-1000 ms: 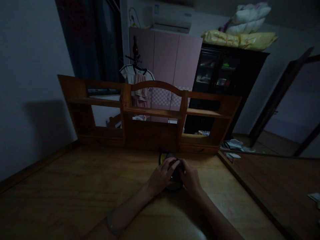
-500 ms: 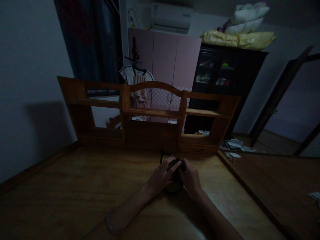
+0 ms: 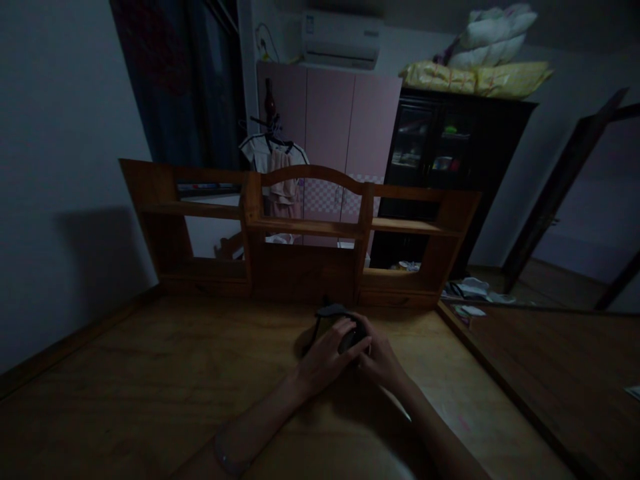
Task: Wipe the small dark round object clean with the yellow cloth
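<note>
In the head view, a dark, rounded object (image 3: 347, 341) with a small shiny spot is held between both hands over the wooden desk; the dimness hides its exact kind. My left hand (image 3: 330, 347) is closed around its left side, thumb reaching across the near side. From the right, my right hand (image 3: 375, 350) grips it, fingers curled over the top and thumb near the left thumb. A thin black band with a wider grey-black part (image 3: 331, 311) sticks out beyond the left fingers. Much of the object is covered by my fingers.
The desk top (image 3: 200, 360) meets a wooden shelf unit (image 3: 305, 270) at the back. A raised wooden edge (image 3: 500, 380) runs along the right side, with papers (image 3: 473, 311) beyond it. A wall (image 3: 65, 200) stands at left.
The dark object has been turned in my hands: its band, earlier looping below and behind the fingers, now stands out at the upper left. Both hands have shifted their hold slightly.
</note>
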A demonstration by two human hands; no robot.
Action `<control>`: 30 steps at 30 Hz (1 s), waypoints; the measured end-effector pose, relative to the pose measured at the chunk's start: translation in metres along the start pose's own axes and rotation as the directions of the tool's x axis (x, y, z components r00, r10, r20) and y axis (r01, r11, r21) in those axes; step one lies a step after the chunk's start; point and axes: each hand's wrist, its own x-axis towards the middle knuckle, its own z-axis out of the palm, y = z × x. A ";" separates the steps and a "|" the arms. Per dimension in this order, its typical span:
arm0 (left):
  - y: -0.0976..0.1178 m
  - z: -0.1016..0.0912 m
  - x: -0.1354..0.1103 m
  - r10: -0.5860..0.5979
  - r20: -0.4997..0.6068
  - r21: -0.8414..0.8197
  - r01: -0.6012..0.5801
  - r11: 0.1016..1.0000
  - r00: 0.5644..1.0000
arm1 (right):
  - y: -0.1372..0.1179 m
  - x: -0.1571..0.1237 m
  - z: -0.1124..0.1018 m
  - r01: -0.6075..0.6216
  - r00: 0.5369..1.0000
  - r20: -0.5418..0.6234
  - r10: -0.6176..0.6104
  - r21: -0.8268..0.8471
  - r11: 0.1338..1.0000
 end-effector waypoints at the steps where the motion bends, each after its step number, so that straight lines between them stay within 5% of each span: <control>1: 0.001 -0.001 0.001 0.014 -0.001 -0.001 -0.014 1.000 1.000 | 0.001 0.000 0.000 -0.004 1.000 0.011 0.004 0.008 1.000; 11: -0.004 0.002 0.001 -0.010 0.015 -0.012 0.010 1.000 1.000 | 0.021 -0.004 0.007 -0.120 0.992 -0.042 0.118 -0.062 0.991; 18: -0.003 -0.002 0.002 -0.020 0.000 -0.018 0.020 1.000 1.000 | 0.035 -0.008 0.008 -0.253 0.966 -0.129 0.223 -0.301 0.919; 30: -0.002 -0.004 0.003 0.010 -0.001 -0.015 -0.010 1.000 1.000 | 0.010 -0.002 -0.003 -0.039 0.999 -0.006 0.039 -0.103 0.994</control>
